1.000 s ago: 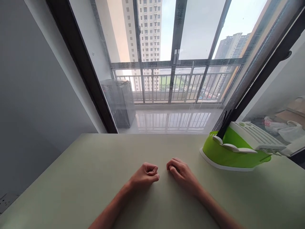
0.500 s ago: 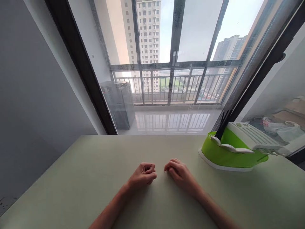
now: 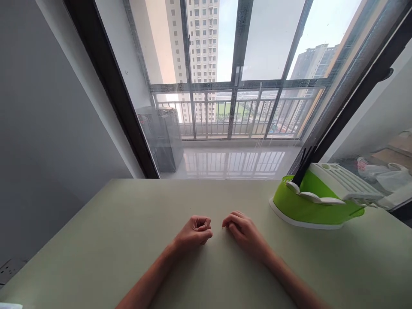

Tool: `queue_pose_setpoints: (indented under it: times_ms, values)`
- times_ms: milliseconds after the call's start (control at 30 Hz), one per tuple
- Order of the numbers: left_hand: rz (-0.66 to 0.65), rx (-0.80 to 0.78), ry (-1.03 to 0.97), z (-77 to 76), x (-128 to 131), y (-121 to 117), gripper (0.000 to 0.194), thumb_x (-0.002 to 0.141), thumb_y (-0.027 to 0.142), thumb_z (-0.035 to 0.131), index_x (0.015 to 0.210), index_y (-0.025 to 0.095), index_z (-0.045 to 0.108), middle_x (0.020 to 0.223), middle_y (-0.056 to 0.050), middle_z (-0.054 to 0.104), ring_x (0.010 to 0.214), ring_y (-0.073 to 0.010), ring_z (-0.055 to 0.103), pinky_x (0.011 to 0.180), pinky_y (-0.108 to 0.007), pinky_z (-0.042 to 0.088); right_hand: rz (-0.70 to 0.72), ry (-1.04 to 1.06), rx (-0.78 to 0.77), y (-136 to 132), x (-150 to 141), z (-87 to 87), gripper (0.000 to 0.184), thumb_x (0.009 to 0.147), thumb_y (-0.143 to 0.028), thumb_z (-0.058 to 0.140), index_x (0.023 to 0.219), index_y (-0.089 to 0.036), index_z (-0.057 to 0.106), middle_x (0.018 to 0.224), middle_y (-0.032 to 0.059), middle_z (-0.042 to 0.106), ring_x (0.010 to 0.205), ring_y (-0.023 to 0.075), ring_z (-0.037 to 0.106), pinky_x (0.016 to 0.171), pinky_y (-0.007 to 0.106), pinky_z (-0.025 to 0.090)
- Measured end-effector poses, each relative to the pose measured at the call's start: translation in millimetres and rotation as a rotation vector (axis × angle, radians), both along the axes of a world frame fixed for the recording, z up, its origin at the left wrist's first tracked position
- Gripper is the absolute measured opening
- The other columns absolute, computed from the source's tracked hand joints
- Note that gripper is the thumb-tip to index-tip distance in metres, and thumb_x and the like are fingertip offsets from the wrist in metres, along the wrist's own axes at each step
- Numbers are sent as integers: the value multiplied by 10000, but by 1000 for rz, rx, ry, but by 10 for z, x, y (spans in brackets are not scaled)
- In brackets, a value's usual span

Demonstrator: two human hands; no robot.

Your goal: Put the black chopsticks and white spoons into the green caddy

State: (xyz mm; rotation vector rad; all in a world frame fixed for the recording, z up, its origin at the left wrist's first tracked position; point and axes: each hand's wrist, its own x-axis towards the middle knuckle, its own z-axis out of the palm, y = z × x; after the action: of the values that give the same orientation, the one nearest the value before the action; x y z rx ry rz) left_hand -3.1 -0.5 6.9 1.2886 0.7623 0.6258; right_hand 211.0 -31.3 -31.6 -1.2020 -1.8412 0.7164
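Note:
My left hand [image 3: 195,231] rests on the pale green table [image 3: 96,249] as a loose fist, fingers curled in, nothing visible inside it. My right hand [image 3: 242,231] lies just to its right, fingers curled under with the knuckles up, and I see nothing in it either. The two hands are a small gap apart near the table's middle. A green and white plastic container [image 3: 317,201] with a slotted white lid stands on the table to the right, well clear of my right hand.
Beyond the table's far edge is a large glass window with dark frames [image 3: 112,94], looking onto a balcony with a railing [image 3: 231,118] and a grey appliance [image 3: 162,137]. A grey wall [image 3: 41,128] rises at the left. Bags [image 3: 383,171] lie behind the glass at right.
Both hands stay curled in the same place on the table. Only the view has shifted slightly.

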Motion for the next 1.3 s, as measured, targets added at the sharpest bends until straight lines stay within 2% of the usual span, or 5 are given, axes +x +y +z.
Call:
queue_pose_setpoints:
  times_ms: [500, 900, 1300]
  values:
    - [5, 11, 10, -29, -17, 5, 413, 670, 165, 634, 569, 236, 240, 497, 114, 272, 456, -42, 231, 447, -220, 174, 10, -14, 11, 3, 6, -9, 239, 942, -126, 470, 873, -240, 668, 910, 7, 680, 916, 185, 596, 841, 319, 443]
    - [29, 11, 45, -1, 0, -6, 472, 684, 249, 704, 569, 233, 246, 498, 114, 266, 456, -44, 241, 457, -224, 163, 14, -28, 20, 6, 4, 10, 248, 943, -154, 449, 873, -240, 671, 900, 27, 678, 908, 199, 603, 841, 342, 453]
    - [17, 62, 64, -14, -17, -6, 467, 719, 261, 694, 581, 234, 249, 515, 109, 255, 477, -54, 262, 472, -221, 197, 4, -35, 37, 8, 9, -8, 250, 930, -129, 455, 871, -238, 672, 899, 18, 681, 909, 192, 610, 837, 328, 452]
